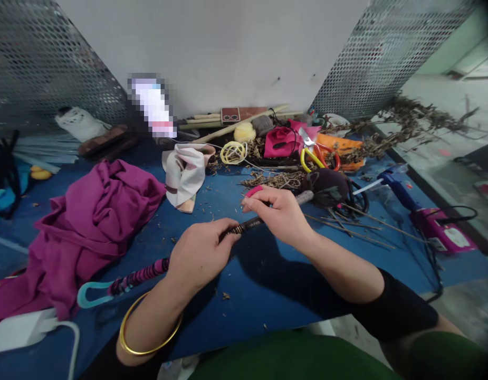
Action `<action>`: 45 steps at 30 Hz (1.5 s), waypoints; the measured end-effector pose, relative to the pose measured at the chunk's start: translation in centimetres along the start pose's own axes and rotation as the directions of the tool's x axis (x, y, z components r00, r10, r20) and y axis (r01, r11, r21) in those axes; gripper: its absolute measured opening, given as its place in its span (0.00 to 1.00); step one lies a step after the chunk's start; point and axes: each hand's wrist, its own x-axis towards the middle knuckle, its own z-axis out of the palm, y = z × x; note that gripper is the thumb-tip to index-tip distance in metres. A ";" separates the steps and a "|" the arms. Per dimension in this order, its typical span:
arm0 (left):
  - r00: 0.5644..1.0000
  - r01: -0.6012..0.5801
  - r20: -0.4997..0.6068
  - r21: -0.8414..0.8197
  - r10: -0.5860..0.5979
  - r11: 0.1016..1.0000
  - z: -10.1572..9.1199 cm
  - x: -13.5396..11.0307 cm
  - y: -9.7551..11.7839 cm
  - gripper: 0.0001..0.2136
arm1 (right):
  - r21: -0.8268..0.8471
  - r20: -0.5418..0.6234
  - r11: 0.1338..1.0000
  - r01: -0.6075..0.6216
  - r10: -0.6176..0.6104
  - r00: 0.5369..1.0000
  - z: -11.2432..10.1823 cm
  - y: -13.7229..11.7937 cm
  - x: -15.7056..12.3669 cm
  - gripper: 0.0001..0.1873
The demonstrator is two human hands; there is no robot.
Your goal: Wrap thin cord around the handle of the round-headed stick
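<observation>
A long stick wrapped in dark cord (249, 224) runs slantwise over the blue table. Its lower left part has purple and black winding, and a light blue loop (94, 294) forms that end. My left hand (202, 250) is closed around the stick, thumb and forefinger at a banded stretch. Just above the winding, my right hand (281, 214) is closed in a pinch; what its fingertips hold is too small to make out. Something pink (254, 191) covers one of its fingers. Beyond it, a grey wrapped stretch (305, 197) reaches toward a dark rounded bundle (326, 186).
Purple cloth (105, 216) and a white charger (24, 331) lie left. Behind are pale cloth (184, 171), yellow yarn (244, 132), scissors (309, 145) and dried plants (410, 124). A blue glue gun (400, 190) and purple box (445, 232) stand right; thin stems (354, 224) lie nearby.
</observation>
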 end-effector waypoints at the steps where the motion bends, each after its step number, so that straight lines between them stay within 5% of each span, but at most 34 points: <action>1: 1.000 -0.005 -0.002 0.010 0.005 1.000 0.0 0.0 0.1 0.13 | 0.000 0.002 1.000 -0.008 0.008 1.000 0.0 0.0 0.0 0.13; 14: 0.992 -0.095 -0.068 0.168 0.108 0.981 0.3 -0.3 0.4 0.13 | -0.042 0.034 0.998 0.046 -0.044 0.998 0.5 0.1 0.3 0.14; 20: 0.990 -0.045 -0.118 0.261 0.078 0.964 0.7 -0.4 0.4 0.13 | -0.096 0.030 0.995 -0.007 0.010 1.000 0.3 0.2 0.3 0.14; 38: 0.944 -0.230 -0.208 0.141 0.256 0.963 1.5 -0.3 -0.6 0.11 | -0.154 0.094 0.987 0.034 -0.019 0.995 0.1 0.6 0.5 0.15; 45: 0.973 -0.053 -0.223 0.055 0.064 0.997 0.3 -0.2 -0.7 0.12 | -0.088 0.317 0.996 -0.020 0.048 0.947 -4.6 -0.2 1.2 0.11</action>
